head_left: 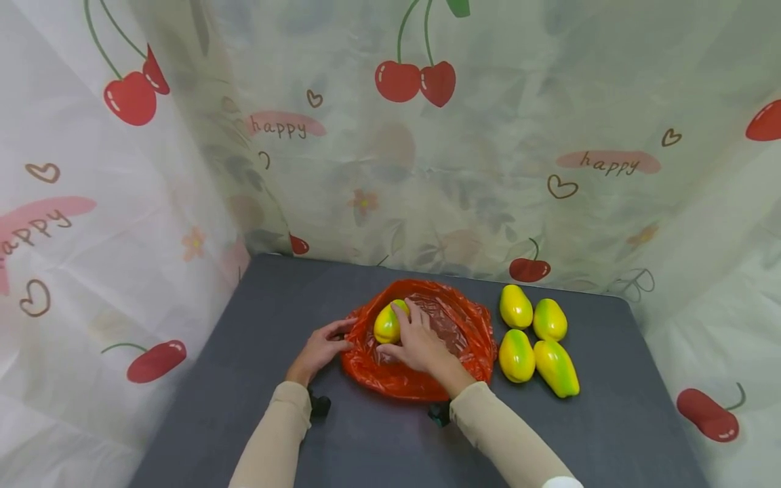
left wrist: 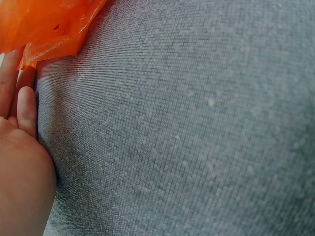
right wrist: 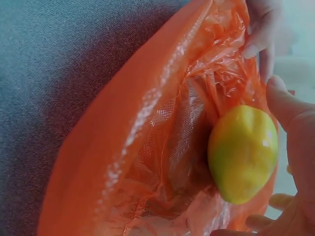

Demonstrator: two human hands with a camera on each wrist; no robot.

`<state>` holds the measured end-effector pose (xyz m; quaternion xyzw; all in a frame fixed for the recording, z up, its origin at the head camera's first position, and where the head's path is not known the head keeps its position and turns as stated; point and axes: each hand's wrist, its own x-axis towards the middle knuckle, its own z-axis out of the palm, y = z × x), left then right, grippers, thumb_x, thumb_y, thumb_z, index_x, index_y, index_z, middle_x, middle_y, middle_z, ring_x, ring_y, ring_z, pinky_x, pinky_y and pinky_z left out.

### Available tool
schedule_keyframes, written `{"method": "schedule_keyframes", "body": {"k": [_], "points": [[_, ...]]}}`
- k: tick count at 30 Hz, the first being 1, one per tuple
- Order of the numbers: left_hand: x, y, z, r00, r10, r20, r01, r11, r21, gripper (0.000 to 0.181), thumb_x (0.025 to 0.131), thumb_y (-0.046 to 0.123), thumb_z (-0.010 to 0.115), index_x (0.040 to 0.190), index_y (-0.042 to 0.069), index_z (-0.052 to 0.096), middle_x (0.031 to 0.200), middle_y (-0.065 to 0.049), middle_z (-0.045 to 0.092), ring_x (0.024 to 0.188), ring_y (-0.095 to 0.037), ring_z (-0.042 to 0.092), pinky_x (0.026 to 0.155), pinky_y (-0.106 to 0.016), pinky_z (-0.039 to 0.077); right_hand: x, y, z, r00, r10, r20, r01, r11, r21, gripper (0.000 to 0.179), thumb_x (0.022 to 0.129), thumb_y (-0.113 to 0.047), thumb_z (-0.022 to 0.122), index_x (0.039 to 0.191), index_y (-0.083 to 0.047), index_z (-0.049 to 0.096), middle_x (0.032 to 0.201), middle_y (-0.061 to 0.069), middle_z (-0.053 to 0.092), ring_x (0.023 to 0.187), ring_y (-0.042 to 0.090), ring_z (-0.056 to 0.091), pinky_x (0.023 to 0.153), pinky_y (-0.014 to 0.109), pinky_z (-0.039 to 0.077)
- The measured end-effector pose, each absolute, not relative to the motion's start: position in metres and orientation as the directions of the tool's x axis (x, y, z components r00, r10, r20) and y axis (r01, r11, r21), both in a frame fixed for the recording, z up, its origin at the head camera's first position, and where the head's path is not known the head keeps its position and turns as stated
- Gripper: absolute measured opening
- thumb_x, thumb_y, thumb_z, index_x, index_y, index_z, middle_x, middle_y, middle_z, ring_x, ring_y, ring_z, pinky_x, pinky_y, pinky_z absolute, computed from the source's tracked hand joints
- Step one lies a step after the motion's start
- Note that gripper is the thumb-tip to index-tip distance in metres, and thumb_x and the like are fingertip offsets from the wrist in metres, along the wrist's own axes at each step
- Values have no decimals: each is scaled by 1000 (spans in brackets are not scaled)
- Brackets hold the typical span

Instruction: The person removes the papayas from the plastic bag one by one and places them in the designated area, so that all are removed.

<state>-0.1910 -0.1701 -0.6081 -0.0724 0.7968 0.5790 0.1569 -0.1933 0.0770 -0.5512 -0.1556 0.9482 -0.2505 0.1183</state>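
A red plastic bag (head_left: 476, 318) lies spread on the table with its mouth facing up. One glossy yellow-green papaya (right wrist: 243, 155) sits inside, toward the bag's left side in the head view. My right hand (head_left: 417, 342) reaches over the bag's opening. Its thumb and fingers are spread around the papaya, and the right wrist view shows gaps between them and the fruit. At the bag's left rim, my left hand (head_left: 320, 349) touches the plastic with thumb and fingers apart. In the left wrist view, a fold of the bag covers its fingertips.
Several more papayas (head_left: 516, 356) stand grouped on the dark grey table (head_left: 378, 447), just right of the bag. A cherry-printed curtain (head_left: 476, 203) encloses the table's back and both sides.
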Motion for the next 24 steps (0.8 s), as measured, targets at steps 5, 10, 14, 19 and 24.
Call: {"method": "schedule_keyframes", "body": {"k": [5,10,14,19,24], "points": [[-191,-171,-610,-942,64,-330,-295,317,901,51,90,23,75,138,34,63,147,0,60,139,-27,53,119,-52,40,-199,73,-554,-914,-376,-153,-244,810,-533,95,90,-54,71,164,-26,18,171,13,6,155,43,15,110,65,44],[-191,-170,-609,-942,69,-328,-292,309,905,51,90,22,74,139,33,63,145,-1,61,137,-27,54,117,-52,42,-204,70,-555,-916,-360,-177,-207,803,-559,94,90,-49,73,163,-26,19,170,14,5,155,45,14,110,66,43],[-191,-170,-609,-942,69,-330,-294,311,904,51,90,22,74,139,33,63,146,0,60,137,-27,54,117,-52,42,-207,69,-558,-916,-357,-184,-198,801,-565,93,90,-48,74,163,-26,22,170,14,6,154,47,16,111,66,43],[-191,-170,-608,-940,73,-332,-294,316,902,51,91,23,74,139,34,62,148,0,59,138,-27,54,118,-52,42,-209,69,-561,-916,-361,-175,-204,794,-573,89,91,-45,74,163,-26,24,169,17,9,152,48,19,111,65,43],[-191,-171,-609,-941,71,-330,-293,316,903,51,91,23,74,139,34,62,149,0,58,140,-27,52,119,-52,40,-209,68,-561,-913,-371,-170,-208,782,-587,83,92,-42,72,161,-24,29,168,20,11,150,50,22,112,65,42]]}}
